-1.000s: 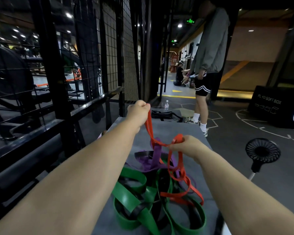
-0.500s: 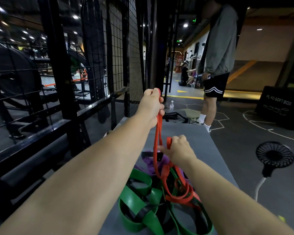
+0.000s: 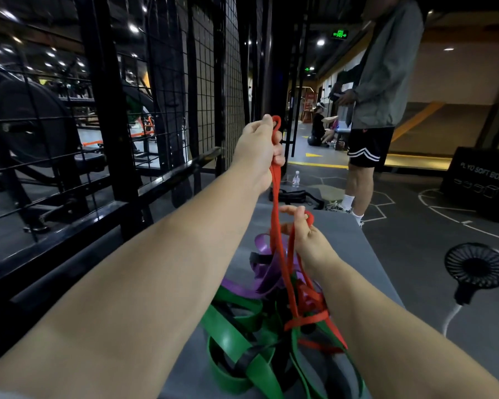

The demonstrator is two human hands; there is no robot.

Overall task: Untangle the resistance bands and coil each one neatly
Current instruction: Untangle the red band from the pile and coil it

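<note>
Both hands grip one flat red rubber resistance band (image 3: 276, 194). The left hand (image 3: 260, 145) is held high, fingers curled round the band's upper loop, which pokes out above the knuckles. The right hand (image 3: 307, 234) sits lower and nearer, fingers curled round a second loop of the same band. Between the two hands the red strand runs taut and nearly upright. Below the right hand it drops into a tangled heap, where its lower turns cross over the other bands.

In that heap a flat purple rubber band (image 3: 262, 243) lies on the far side, wide green rubber bands (image 3: 234, 338) loop on the near side, and a black band (image 3: 244, 360) threads through the green ones. The heap rests on a grey padded table (image 3: 357, 254).

Right of the table stands a small round black fan (image 3: 477, 267) on a white stalk. A black wire-mesh cage (image 3: 208, 82) runs along the left. Past the table's far end lie a black bag (image 3: 288, 195) and a clear water bottle (image 3: 296, 179). Just beside them stands a person in a grey top and black shorts (image 3: 383, 82). Farther right is a black box marked "PLYO SOFT BOX" (image 3: 481, 180).
</note>
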